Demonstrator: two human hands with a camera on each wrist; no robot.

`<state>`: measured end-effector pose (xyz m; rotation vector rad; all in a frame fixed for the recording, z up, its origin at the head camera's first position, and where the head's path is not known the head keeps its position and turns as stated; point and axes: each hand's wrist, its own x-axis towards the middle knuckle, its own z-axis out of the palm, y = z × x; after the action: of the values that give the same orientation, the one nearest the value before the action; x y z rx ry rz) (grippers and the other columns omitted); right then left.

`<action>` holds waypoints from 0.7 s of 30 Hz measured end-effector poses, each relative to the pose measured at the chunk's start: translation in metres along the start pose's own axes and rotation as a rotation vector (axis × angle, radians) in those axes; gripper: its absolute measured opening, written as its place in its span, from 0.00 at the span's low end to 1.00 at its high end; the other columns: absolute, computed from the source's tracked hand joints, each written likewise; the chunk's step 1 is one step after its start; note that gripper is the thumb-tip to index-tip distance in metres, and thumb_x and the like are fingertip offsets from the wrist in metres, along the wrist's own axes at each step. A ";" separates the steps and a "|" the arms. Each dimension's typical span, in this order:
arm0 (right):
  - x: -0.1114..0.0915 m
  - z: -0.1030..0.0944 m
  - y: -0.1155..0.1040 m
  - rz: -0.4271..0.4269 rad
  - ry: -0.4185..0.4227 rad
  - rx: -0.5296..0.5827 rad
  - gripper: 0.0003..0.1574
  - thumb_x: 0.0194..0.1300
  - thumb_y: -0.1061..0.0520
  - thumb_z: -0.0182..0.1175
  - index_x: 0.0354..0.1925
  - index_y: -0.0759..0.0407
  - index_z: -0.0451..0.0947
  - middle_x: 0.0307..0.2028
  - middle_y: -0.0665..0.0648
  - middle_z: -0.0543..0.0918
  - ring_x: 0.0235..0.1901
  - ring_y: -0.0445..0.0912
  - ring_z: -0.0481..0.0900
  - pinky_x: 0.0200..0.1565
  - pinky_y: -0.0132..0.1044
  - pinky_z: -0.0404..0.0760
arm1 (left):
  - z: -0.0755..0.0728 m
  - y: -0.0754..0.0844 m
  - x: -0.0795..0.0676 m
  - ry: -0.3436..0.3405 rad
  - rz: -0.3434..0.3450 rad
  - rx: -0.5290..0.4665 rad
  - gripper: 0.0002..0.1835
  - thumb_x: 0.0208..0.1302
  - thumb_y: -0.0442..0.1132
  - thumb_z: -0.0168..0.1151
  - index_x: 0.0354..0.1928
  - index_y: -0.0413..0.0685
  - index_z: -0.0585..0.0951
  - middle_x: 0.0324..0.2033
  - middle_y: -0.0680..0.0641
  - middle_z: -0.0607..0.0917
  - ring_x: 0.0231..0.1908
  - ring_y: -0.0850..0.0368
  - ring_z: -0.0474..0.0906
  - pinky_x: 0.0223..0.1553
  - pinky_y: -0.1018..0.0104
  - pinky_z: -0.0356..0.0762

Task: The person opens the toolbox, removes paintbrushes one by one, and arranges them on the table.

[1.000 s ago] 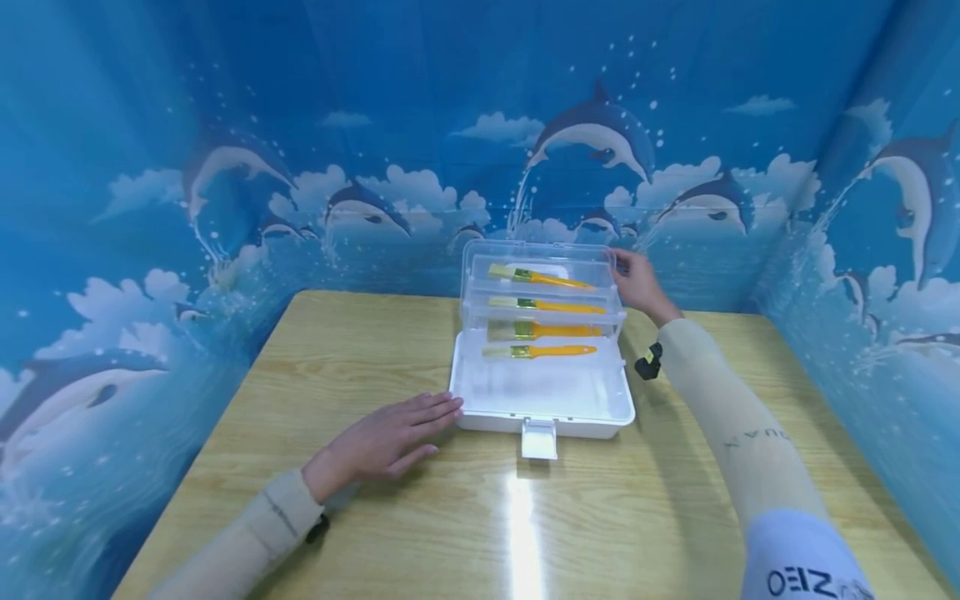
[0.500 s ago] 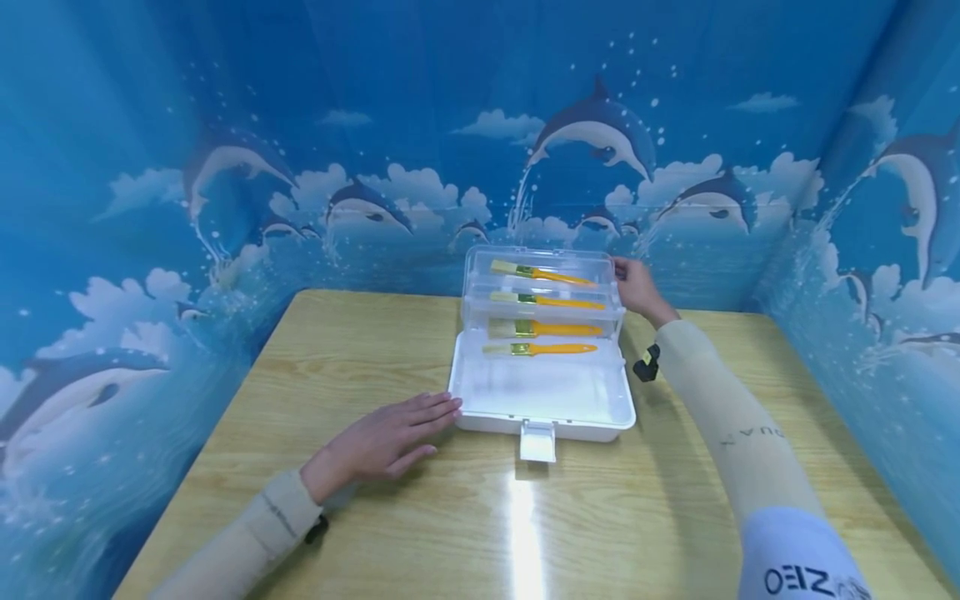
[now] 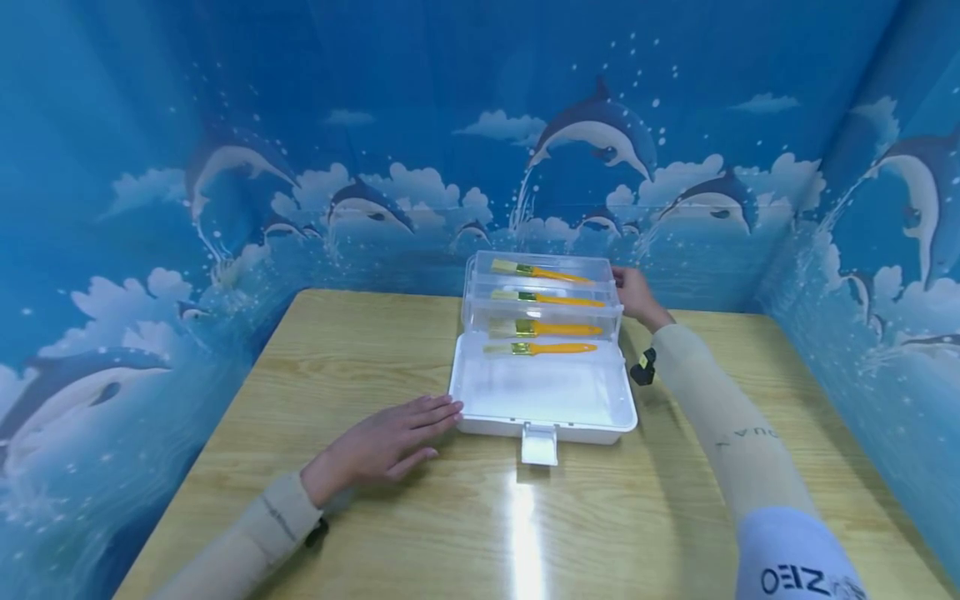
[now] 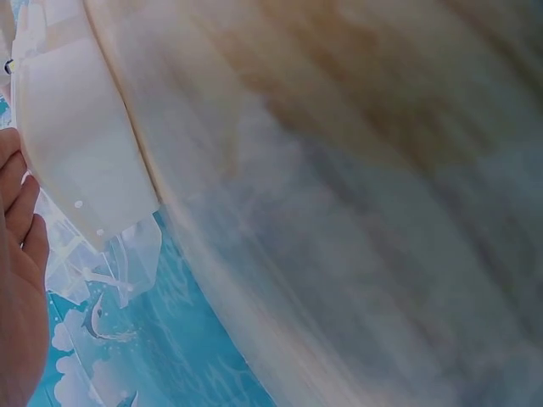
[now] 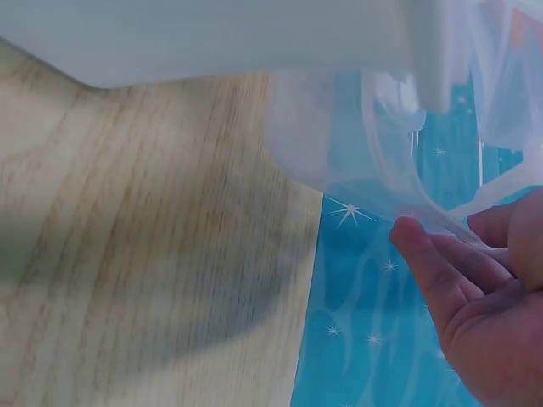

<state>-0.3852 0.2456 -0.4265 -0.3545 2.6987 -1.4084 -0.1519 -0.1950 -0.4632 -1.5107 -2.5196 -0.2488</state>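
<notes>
Head view: dark lettering (image 3: 795, 581) runs along my right sleeve (image 3: 795, 533), too turned and folded to read whole; the white box (image 3: 540, 396) stands open on the wood-grain table (image 3: 360, 350), latch (image 3: 539, 444) hanging in front, clear trays (image 3: 536, 315) raised, four yellow-handled brushes (image 3: 562, 349) in rows toward the back. Left wrist view: my left hand (image 3: 393, 435), fingers straight, grips nothing beside the white base. Right wrist view: my right hand (image 3: 637, 296) pinches the edge of the clear lid (image 5: 310, 127).
</notes>
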 end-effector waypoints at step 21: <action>0.002 0.003 0.007 0.072 -0.039 0.009 0.33 0.79 0.59 0.49 0.74 0.74 0.59 0.67 0.77 0.70 0.66 0.67 0.71 0.67 0.59 0.76 | 0.002 -0.001 -0.001 0.001 0.007 0.017 0.29 0.80 0.48 0.47 0.76 0.43 0.64 0.76 0.46 0.64 0.75 0.49 0.61 0.76 0.54 0.60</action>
<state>-0.3878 0.2462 -0.4336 -0.2787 2.6454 -1.3799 -0.1531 -0.1955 -0.4658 -1.5120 -2.5094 -0.2260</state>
